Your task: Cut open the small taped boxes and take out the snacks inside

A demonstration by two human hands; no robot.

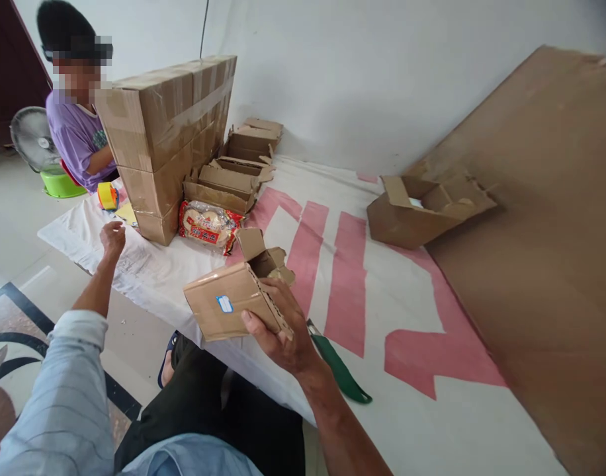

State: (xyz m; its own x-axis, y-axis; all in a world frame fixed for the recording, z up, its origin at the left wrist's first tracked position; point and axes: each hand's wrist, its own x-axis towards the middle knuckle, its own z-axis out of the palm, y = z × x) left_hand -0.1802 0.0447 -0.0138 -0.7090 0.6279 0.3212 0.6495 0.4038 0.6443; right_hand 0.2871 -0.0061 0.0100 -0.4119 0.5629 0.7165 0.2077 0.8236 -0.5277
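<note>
- Nearest, your right hand (pixel 280 330) grips a small cardboard box (pixel 208 304), thumb on the face with the blue-edged label (pixel 225 304). The box tilts at the counter's near edge, flaps raised; its inside is shadowed, so you cannot tell what it holds.
- Just beside that wrist, a green-handled tool (pixel 340 370) lies on the counter (pixel 481 430), its metal end partly behind your hand.
- Your left hand (pixel 113 239) is well apart from that box, fingers bent; you cannot tell whether they close on anything. Near it are a yellow tape roll (pixel 107 196) and a yellow paper (pixel 128 213).
- Beyond the held box, a red-and-clear plastic packet (pixel 208 225) shows pale round pieces inside.
- Left of the packet rises a tall stack of taped cartons (pixel 164 152), closed, contents hidden.
- Behind the packet sit open cardboard boxes (pixel 223 185) in a row, their insides mostly shaded.
- Over to your right, another open box (pixel 397 221) has something white inside, beside a large cardboard panel (pixel 546 231).
- Farthest left, a co-worker in a purple shirt (pixel 75 139) is beyond the stack, near a fan (pixel 34 139) and a green plastic basin (pixel 62 185).
</note>
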